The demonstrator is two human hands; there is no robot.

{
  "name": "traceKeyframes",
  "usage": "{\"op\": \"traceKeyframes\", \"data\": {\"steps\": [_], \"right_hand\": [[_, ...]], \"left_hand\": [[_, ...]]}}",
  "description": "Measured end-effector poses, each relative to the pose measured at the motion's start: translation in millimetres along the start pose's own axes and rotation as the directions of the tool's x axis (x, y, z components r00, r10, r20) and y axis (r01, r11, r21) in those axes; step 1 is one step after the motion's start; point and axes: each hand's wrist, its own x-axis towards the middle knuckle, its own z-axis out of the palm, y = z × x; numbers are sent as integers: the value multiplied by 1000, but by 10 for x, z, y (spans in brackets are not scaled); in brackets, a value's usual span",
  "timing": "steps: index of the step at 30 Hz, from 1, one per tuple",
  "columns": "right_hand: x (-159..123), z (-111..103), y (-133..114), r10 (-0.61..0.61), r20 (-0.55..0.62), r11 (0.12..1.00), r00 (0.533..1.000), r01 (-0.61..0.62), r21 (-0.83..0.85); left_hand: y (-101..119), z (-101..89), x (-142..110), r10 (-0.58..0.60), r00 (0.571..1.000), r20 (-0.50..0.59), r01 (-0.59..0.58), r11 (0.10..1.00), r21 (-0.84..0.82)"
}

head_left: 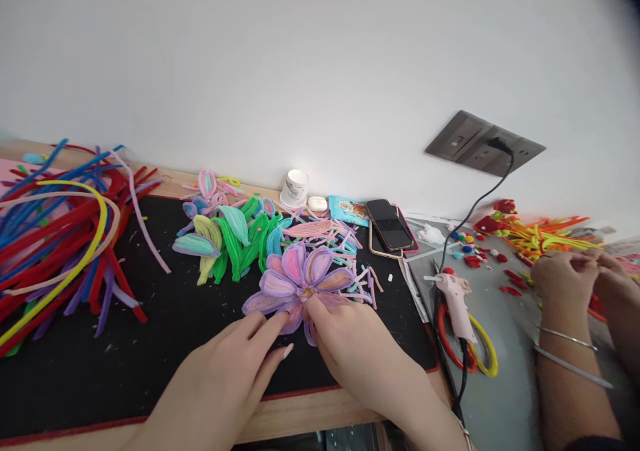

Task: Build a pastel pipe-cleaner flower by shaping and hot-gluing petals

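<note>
A purple and pink pipe-cleaner flower (300, 279) lies on the black mat (165, 324). My left hand (235, 364) rests on the mat with its fingers pinched on a lower petal. My right hand (350, 344) pinches the flower close to its yellow centre. Behind the flower lie green, blue and pink pipe-cleaner leaves (235, 237) and short cut pieces (350, 264).
A pile of long coloured pipe cleaners (60, 237) covers the left. A pink glue gun (457, 304), phone (390, 225), small white cup (295, 187) and earbud case (317, 203) sit right of centre. Another person's hands (580, 271) work at the far right near orange pipe cleaners (545, 234).
</note>
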Motion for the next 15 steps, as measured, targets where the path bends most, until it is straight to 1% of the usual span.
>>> {"op": "traceKeyframes", "data": {"steps": [3,6,8,10,13,15], "right_hand": [[-20,6,12,19,-27,1000,999,-19,13],[-33,12,4,-6,-65,1000,998,7,16],[-32,15,-11,-14,-69,1000,998,14,4],[-22,10,-31,-12,-55,1000,998,11,-18],[-6,-30,-55,-22,-7,998,1000,22,-59],[-11,-88,-59,-37,8,997,999,37,-72]], "left_hand": [[-86,-134,-64,42,997,-70,-40,999,31],[-164,-242,-79,56,991,-119,-55,998,13],[-184,-281,-59,82,987,-137,-82,997,5],[-172,-289,-28,122,982,-142,-122,992,3],[-123,-251,26,156,983,-96,-158,987,-12],[-91,-210,63,148,986,-80,-154,985,-78]]}}
